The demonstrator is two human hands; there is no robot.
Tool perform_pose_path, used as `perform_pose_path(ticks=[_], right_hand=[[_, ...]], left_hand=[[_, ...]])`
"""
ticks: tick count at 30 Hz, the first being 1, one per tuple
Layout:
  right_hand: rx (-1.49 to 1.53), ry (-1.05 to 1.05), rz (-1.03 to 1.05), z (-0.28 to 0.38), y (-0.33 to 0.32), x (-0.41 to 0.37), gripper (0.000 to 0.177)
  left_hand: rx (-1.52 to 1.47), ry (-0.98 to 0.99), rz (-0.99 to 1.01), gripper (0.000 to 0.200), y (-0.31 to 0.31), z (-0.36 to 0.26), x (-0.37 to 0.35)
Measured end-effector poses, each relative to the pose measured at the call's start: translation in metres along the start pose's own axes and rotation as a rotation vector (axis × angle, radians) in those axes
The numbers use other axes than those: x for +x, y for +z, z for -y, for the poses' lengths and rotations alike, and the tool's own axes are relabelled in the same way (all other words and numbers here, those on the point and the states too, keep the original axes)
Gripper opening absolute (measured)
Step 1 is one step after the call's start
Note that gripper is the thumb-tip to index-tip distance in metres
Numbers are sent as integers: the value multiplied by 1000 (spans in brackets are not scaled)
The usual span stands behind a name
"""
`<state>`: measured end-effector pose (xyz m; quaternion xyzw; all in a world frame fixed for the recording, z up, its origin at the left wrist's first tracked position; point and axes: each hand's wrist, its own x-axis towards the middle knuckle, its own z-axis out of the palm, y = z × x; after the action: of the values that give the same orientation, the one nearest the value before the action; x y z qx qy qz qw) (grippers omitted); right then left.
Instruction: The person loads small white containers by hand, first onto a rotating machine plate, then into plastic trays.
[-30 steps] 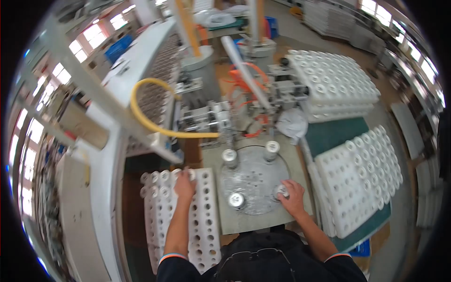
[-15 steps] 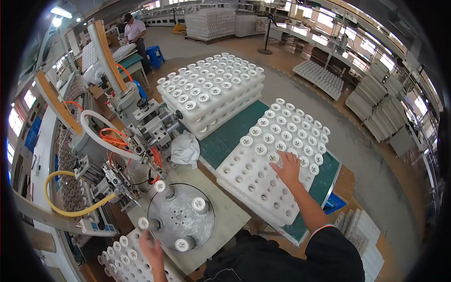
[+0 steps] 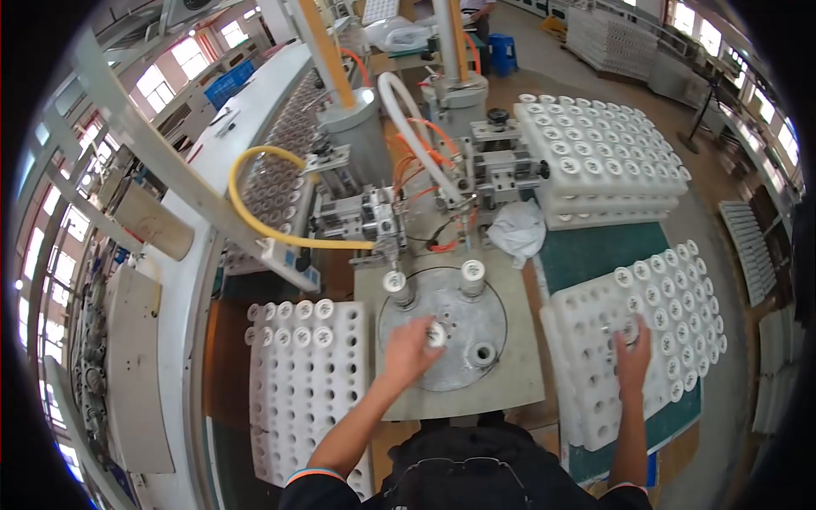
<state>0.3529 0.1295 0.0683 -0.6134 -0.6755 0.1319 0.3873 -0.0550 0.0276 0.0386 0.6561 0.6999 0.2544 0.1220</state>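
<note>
L hand (image 3: 406, 350) sits over the near-left part of the round metal disc (image 3: 459, 299), fingers curled in and pinched on a small white part (image 3: 437, 333) w/ a dark centre; the part is at the fingertips, just above the disc near its middle. Two more parts of the same kind stand upright on the disc's far edge, one far-left (image 3: 394, 281), one far-right (image 3: 473, 271). An empty socket (image 3: 482, 351) shows on the near-right side, just beside the L hand.

R hand (image 3: 633, 353) is well apart, palm down on the right foam tray (image 3: 595, 408), fingers reaching among the white parts in its far rows; blur there, so can't tell if it grips one.

The left foam tray (image 3: 306, 408) lies beside the disc w/ white parts only in its far rows. A white rag (image 3: 516, 229) lies behind the disc, next to the stacked full trays (image 3: 595, 144).
</note>
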Motion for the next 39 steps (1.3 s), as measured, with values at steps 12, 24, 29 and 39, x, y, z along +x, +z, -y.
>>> perform_pose_path(ticks=[12,24,29,39], right_hand=[[-61,-227,560,74,178,-97,67],[226,233,443,15,125,-127,60],[251,133,368,28,139,-93,51],[-76,-635,531,97,209,-69,52]], left_hand=[[350,-342,-160,59,-33,179,-7],[32,-3,-87,69,-2,74,11],[-43,87,376,74,80,-44,18],[46,-87,-291,59,-29,24,-40]])
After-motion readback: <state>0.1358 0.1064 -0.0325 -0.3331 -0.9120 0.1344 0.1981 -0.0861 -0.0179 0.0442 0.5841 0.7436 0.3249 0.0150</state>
